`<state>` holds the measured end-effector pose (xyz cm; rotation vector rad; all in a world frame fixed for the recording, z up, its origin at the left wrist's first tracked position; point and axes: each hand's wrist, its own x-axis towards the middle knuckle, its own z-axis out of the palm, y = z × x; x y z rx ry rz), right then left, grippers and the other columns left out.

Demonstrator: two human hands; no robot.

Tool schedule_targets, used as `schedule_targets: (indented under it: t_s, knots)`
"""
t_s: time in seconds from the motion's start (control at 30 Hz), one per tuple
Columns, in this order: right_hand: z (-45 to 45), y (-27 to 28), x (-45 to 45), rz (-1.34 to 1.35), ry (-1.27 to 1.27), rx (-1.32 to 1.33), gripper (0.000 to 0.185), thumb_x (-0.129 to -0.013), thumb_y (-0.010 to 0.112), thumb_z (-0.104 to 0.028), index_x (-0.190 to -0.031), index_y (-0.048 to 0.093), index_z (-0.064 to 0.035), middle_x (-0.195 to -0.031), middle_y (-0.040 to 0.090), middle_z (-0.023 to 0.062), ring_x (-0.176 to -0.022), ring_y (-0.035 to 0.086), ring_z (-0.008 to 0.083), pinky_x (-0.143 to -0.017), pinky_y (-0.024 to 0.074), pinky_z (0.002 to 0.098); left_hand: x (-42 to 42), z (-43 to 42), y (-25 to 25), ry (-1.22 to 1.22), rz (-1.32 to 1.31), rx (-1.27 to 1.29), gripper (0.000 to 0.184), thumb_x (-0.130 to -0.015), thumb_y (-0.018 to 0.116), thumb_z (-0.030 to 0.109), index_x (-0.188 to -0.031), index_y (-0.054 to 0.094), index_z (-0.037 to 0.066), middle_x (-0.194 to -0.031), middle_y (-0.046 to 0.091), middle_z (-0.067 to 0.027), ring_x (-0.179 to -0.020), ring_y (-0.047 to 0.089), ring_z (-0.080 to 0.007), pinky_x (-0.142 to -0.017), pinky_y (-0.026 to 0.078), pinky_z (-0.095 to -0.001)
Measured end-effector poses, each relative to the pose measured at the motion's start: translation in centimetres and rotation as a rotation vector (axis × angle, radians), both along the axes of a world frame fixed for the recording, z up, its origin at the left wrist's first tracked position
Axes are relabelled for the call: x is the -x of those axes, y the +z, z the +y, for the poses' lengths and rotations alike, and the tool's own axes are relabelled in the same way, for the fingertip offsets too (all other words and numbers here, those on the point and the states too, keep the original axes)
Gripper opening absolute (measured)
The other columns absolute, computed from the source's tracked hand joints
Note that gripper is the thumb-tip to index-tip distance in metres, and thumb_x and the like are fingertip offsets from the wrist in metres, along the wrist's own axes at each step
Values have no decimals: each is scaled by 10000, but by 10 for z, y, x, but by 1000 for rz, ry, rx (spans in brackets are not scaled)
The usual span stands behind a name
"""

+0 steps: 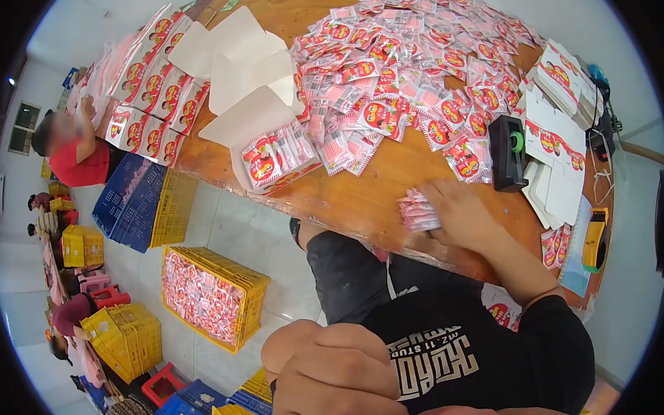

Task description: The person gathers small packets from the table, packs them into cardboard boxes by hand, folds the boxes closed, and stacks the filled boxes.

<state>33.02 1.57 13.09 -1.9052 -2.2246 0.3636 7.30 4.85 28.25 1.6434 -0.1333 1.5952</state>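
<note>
My right hand [460, 212] rests near the table's front edge, fingers closed round a short row of small pink-and-white packets [417, 210] standing on edge. Very close to the camera, my left hand [333, 376] is a closed fist; whatever it may hold is hidden. Left of the right hand stands an open white carton [235, 142] with packets [275, 158] lined up inside. Behind both lies a big heap of loose red-and-white packets [395, 85] on the wooden table [369, 201].
A black tape dispenser [507, 151] and flat cartons [557, 142] are at the right, with a yellow-and-black tool [596, 239]. Filled cartons [150, 84] are stacked at the left. On the floor stands a yellow crate [252, 300] of packets. A person in red [81, 158] works nearby.
</note>
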Motion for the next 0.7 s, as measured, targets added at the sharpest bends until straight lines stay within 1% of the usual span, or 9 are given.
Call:
schedule_targets:
  t_s: [0.07,0.13,0.2,0.23,0.3,0.43,0.53,0.63,0.7]
  knots:
    - [-4,0,9,-1,15,-37,701,-727,868,-274,-1323,584,-39,-1215,615,188,-1127,619,390,-972,507,490,7,5,-17,84,-141,-88,192,-911,773,188,-1097,730,164,-947,695,-28,-857,627,-210,-772,497,-346]
    - [-3,7,14,47,-63,7,707,-748,874,-320,-1325,578,-39,-1250,592,177,-1158,601,381,-992,496,480,36,21,-20,291,190,-138,312,-822,773,185,-1098,707,55,-954,707,-100,-888,694,-265,-790,539,-429]
    - [-2,3,13,65,-71,-25,715,-750,876,-352,-1321,583,-37,-1239,600,182,-1152,606,383,-986,499,481,53,42,-49,812,498,45,398,-798,746,109,-1185,689,35,-1081,676,-131,-1070,643,-240,-916,502,-407]
    - [-2,-1,12,74,-77,-49,724,-753,878,-384,-1317,588,-36,-1228,608,186,-1145,611,386,-980,503,481,70,70,-83,784,466,226,464,-846,710,69,-1293,610,-4,-1244,617,-144,-1209,575,-235,-1043,448,-393]
    - [0,-14,6,98,-66,-98,696,-764,866,-390,-1304,594,-44,-1208,615,175,-1138,612,376,-976,497,487,94,120,-132,765,279,655,548,-909,698,81,-1407,496,-24,-1370,551,-122,-1269,534,-244,-1102,423,-406]
    - [1,10,2,129,-91,-107,645,-770,846,-372,-1275,606,-49,-1179,643,171,-1120,628,372,-973,503,486,139,187,-199,809,327,604,661,-983,644,146,-1557,346,8,-1517,458,-168,-1405,451,-276,-1168,384,-425]
    - [-2,-5,7,114,-87,-59,671,-758,851,-361,-1291,602,-39,-1191,644,189,-1115,638,386,-980,511,489,140,209,-219,440,348,771,845,-982,616,205,-1673,164,27,-1652,334,-204,-1487,405,-306,-1228,314,-444]
    - [-1,-7,14,69,-83,-50,728,-747,862,-353,-1333,576,-29,-1249,622,203,-1165,625,390,-1002,509,488,116,211,-208,486,744,566,1058,-919,710,412,-1697,88,55,-1687,305,-159,-1545,315,-266,-1274,231,-422]
    - [0,-1,17,34,-136,88,746,-750,861,-343,-1353,557,-25,-1282,605,203,-1205,605,383,-1016,500,482,110,216,-212,351,607,591,1199,-826,808,404,-1700,63,58,-1673,319,-148,-1517,361,-264,-1252,286,-413]
